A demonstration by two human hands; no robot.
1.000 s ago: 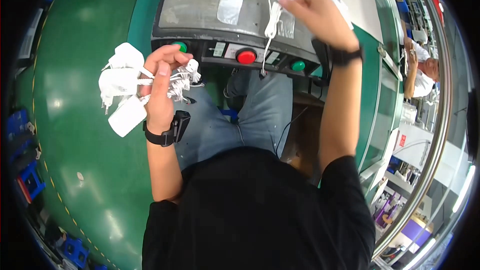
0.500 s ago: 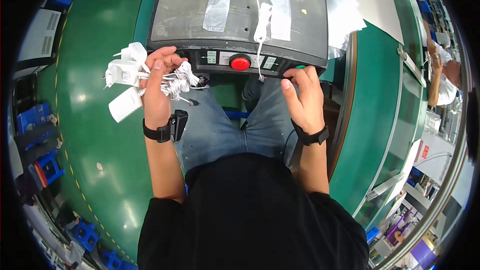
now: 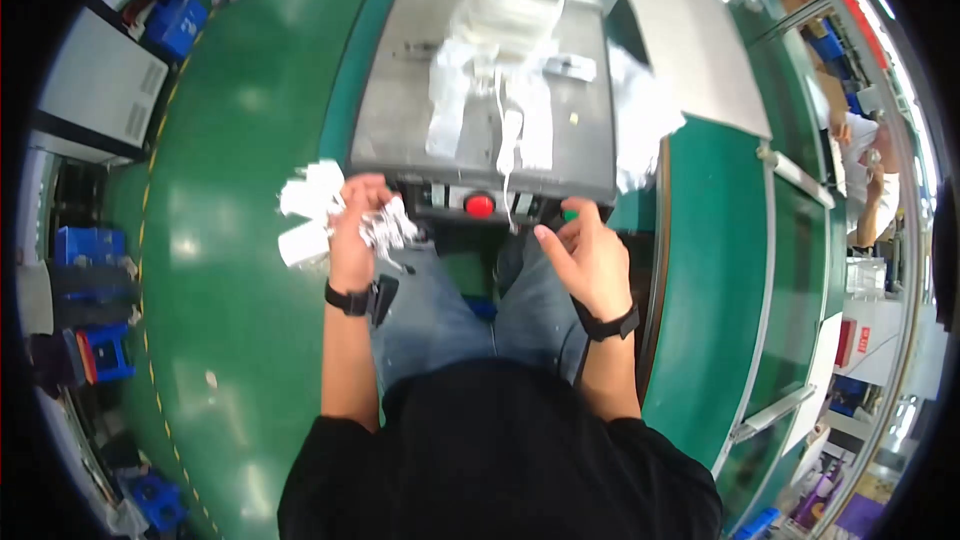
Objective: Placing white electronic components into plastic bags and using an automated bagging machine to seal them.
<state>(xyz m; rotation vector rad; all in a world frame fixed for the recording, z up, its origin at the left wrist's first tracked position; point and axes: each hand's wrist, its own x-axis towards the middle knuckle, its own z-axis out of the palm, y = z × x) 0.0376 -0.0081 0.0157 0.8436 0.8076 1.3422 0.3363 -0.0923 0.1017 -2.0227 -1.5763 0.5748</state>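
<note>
White power adapters with bundled white cables are in my left hand, whose fingers curl around them. This hand is up against the left front corner of a grey machine. At the machine's right front corner, my right hand has its fingers on or right by a green button; contact is hard to make out. Its thumb stands apart and it holds nothing. Between my hands is a red button. Another white cable lies over the machine's top and hangs down its front.
Clear plastic film lies on the machine's top, with more sheets at its right side. A green workbench runs along the right. Blue stools stand at the left. A person is at the far right.
The view has shifted, so the machine and both hands sit lower in the picture and more of the machine's far end shows. Both hands keep their places at its front corners.
</note>
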